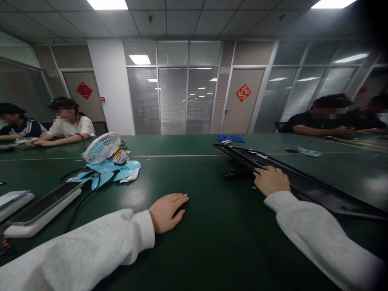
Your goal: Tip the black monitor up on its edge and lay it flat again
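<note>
Nearest, at the bottom of view: grey sleeves point(87, 252), stretched forward from both lower corners over a green table point(197, 250). At the end of one, left grip point(168, 213) open and empty, palm down, thumb apart from the fingers; laid flat on the tabletop, probably for rest or support. At the end of the other, right grip point(273, 181) on the near edge of a long black panel point(315, 192), knuckles up, fingers bent over the rim, probably to steady it; fingertips hidden, so impossible to tell whether firmly closed or merely resting.

Panel laid slantwise across the right side, perhaps to bring its near edge within easy reach. Just beside its farther end, a dark object point(236, 175), too dim to identify; cannot tell whether placed as a prop.

To the left, a white fan point(103, 148), tilted on top of light-blue blades point(106, 178), heaped together perhaps as related parts. Nearer, a dark-screened device point(45, 202) on a white base point(42, 221), angled probably for viewing. Farther off, a blue bundle point(235, 139), well apart from both grips. Beyond, seated people point(74, 127) at either side.
</note>
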